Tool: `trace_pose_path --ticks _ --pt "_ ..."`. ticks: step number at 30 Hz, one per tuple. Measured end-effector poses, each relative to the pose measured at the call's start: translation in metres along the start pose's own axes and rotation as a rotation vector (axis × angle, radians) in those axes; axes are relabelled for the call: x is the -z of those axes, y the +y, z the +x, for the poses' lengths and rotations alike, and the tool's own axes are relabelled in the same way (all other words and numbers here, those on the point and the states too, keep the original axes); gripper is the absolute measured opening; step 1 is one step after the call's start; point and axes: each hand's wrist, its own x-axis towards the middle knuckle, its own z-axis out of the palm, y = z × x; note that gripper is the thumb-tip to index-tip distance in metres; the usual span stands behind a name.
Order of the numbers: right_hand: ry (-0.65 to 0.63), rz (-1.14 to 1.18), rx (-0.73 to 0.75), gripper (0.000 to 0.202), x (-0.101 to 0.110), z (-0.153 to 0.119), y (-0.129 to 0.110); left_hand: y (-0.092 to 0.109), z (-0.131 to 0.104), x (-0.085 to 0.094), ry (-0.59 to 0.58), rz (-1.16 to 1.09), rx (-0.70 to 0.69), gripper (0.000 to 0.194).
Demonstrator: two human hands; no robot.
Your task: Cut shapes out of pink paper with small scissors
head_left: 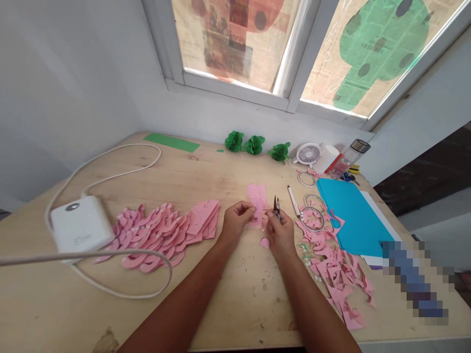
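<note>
My left hand (237, 219) pinches the edge of a strip of pink paper (257, 196) in the middle of the table. Beside it, my right hand (281, 232) is closed around a small pair of scissors (276, 206), whose dark blades point away from me. The scissors are just right of the paper. A small rounded pink piece (264, 242) lies near my right wrist. Left of my left hand spreads a pile of cut pink paper shapes (158, 235). Pink paper scraps (338, 279) are scattered to the right of my right forearm.
A white power bank (83, 223) with a looping cable stands left. Green paper pompoms (253, 145) line the wall, with a green strip (171, 141) nearby. At right are a pen (293, 201), tape rings (312, 218), blue paper (353, 211), a small fan (308, 154) and a bottle (349, 158).
</note>
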Motion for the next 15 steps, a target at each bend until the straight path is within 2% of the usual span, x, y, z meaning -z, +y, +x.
trace_pose_path --ticks 3,7,10,15 --pt "-0.127 0.075 -0.085 0.022 -0.0032 -0.0054 -0.0064 -0.0014 0.0017 0.0009 0.05 -0.047 -0.007 0.017" --pt "-0.253 0.046 -0.185 0.027 -0.005 -0.01 -0.0087 -0.002 0.0025 0.0017 0.08 -0.108 -0.016 0.021" --pt "-0.287 0.037 -0.212 0.033 -0.0046 -0.0108 -0.0065 0.0001 0.0017 0.0013 0.081 -0.158 -0.011 0.02" --pt "-0.305 0.017 -0.228 0.037 -0.0041 -0.01 -0.0014 0.0039 0.0004 0.0012 0.001 -0.321 0.022 0.015"
